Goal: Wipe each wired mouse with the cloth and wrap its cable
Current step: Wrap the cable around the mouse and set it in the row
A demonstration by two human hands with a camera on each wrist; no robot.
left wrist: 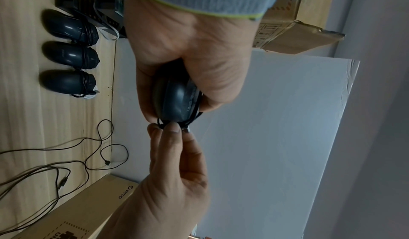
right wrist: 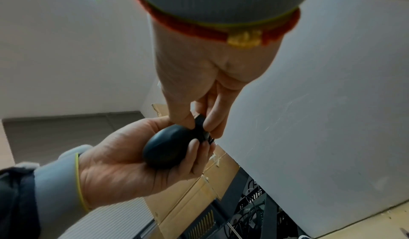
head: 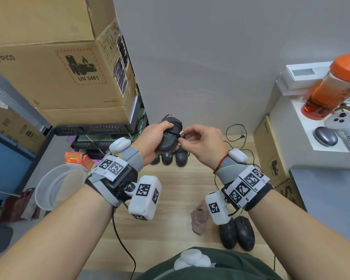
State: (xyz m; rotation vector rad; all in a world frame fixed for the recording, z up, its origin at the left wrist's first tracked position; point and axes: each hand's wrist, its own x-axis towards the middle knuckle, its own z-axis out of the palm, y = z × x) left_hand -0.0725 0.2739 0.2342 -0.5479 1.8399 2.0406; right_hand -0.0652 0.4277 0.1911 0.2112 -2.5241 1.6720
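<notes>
A black wired mouse [head: 168, 136], its cable [head: 177, 123] wound around it, is held up above the wooden bench [head: 174, 190]. From the head view, the left hand [head: 153, 138] has its grip clasped around the mouse body, and the right hand [head: 203, 143] pinches the USB plug [head: 181, 133] against it. Three wrapped mice [head: 167, 157] lie beyond the hands, two unwrapped mice [head: 237, 233] lie near the body, and one cloth [head: 199, 218] is beside them.

Left wrist view: three wrapped mice in a row, loose cables [left wrist: 66, 157] on the bench.

Right wrist view: the left palm cradles the mouse; right fingertips [right wrist: 210, 123] pinch at its end.
</notes>
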